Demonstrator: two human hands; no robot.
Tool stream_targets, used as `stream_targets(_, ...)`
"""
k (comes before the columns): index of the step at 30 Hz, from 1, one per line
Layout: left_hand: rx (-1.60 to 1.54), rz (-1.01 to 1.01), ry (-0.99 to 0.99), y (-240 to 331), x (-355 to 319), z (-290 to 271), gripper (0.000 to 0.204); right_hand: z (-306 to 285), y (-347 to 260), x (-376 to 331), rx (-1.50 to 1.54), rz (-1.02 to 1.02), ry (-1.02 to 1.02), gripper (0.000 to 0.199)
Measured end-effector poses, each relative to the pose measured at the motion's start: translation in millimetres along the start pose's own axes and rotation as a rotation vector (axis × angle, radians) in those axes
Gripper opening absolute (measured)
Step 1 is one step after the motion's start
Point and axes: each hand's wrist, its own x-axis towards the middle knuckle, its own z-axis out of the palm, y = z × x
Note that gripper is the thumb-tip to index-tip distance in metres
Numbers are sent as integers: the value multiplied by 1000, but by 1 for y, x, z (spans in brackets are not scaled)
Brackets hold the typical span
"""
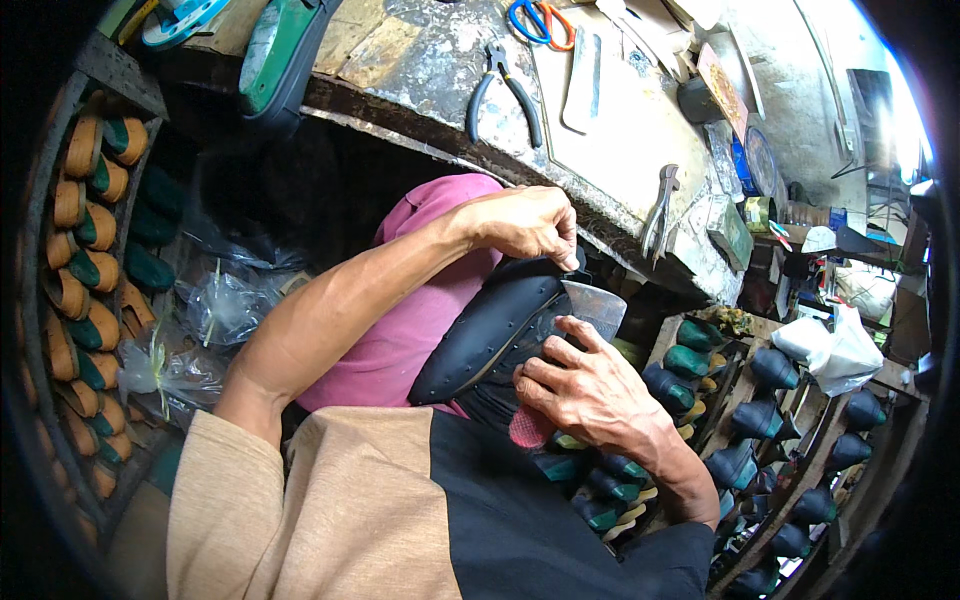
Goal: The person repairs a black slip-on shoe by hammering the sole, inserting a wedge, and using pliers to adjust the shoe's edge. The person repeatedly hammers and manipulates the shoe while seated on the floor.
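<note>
From where I stand, the black shoe (485, 338) lies slantwise over the person's lap, against pink trousers (352, 362), a line of small dots running along its side. The left hand (530, 222) pinches its far end between thumb and finger. The right hand (602, 392), set apart from the left, curls over a tool with a red grip (530, 428) that pokes out below the fingers; a flat grey piece (600, 308) shows past the shoe, though I can't tell if it joins that grip. On the desk (420, 65) ahead lie black-handled pliers (500, 92), scissors (545, 25) with blue and orange handles and metal pincers (660, 215). Tan-and-green shoe forms (95, 228) fill a rack at the left.
</note>
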Motion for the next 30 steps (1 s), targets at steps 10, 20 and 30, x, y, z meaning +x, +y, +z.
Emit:
stream_targets(10, 50, -7, 56, 3, -5, 1, 29, -14, 7, 11, -46, -49, -153, 23)
stream_targets(20, 55, -17, 63, 5, -8, 1, 30, -32, 18, 15, 57, -71, -127, 19)
stream_targets(30, 134, 20, 116, 1, -9, 3, 34, -52, 23, 7, -74, 167, -259, 27)
